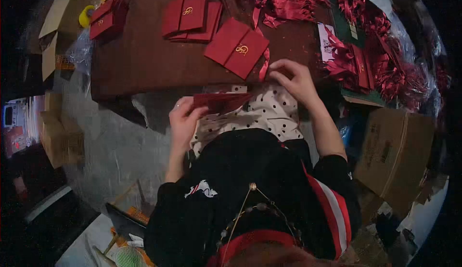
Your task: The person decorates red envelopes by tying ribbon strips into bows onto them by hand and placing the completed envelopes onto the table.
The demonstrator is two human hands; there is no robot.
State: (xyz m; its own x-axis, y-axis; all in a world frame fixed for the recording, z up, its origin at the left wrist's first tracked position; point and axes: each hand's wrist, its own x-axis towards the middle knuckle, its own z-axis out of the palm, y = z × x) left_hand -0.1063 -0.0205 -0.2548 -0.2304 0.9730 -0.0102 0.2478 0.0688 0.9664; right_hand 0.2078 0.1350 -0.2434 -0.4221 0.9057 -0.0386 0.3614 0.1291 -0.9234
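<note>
My left hand [183,117] is closed on the end of a dark red folded card piece [219,102], held above my lap just off the table's front edge. My right hand [294,80] is at the table edge with fingers bent, thumb and forefinger a little apart, and nothing visible between them. Close to its fingertips hangs a red satin ribbon [265,65]. Beside the ribbon, a red gift box [237,48] with a gold emblem lies flat and turned at an angle. Behind it are more stacked red boxes [186,15].
Another red box [109,20] stands at the table's left end. Red ribbons [293,2] pile up at the back and right. A paper with a printed code [327,43] lies at right. Cardboard cartons [392,151] stand on the floor at right, others [60,137] at left.
</note>
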